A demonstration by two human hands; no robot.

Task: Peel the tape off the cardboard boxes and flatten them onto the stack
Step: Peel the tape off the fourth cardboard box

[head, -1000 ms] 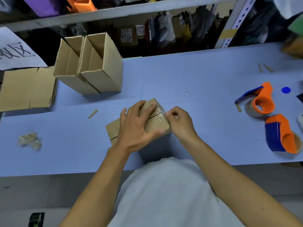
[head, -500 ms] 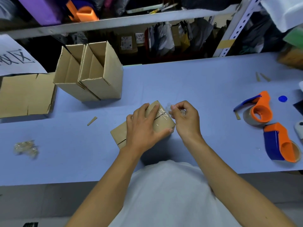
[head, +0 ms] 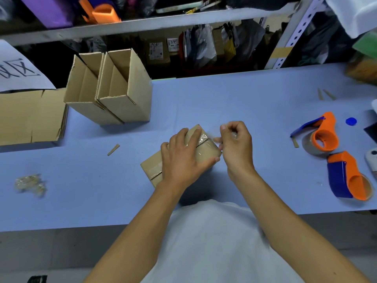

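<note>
A long blue table (head: 234, 99) runs in front of crowded storage shelves (head: 163, 23), and from the head view, the only one there is, everything sits within arm's reach of the person working.

In the middle, close to the near edge, lies the small taped box (head: 155, 166). The left hand (head: 183, 158) presses down on its top with fingers spread and fairly straight, seemingly to pin it so it won't slide while the tape is pulled. The right hand (head: 236, 144) hovers just off the box's right corner, fingers curled tight and pinching a crumpled end of clear tape (head: 216, 138) that leads from the box's seam. I'd judge the peel is only started, as glossy tape covers the seam under the left fingers.

Far left stand two open boxes (head: 114, 88), side by side and touching, probably waiting their turn. Beside them at the left edge lies the stack of flattened cardboard (head: 30, 117), where this box should end up. A wad of used tape (head: 30, 183) sits near left, well apart from the work, likely tossed aside there. On the right, two orange and blue tape dispensers (head: 326, 137) rest out of the way.
</note>
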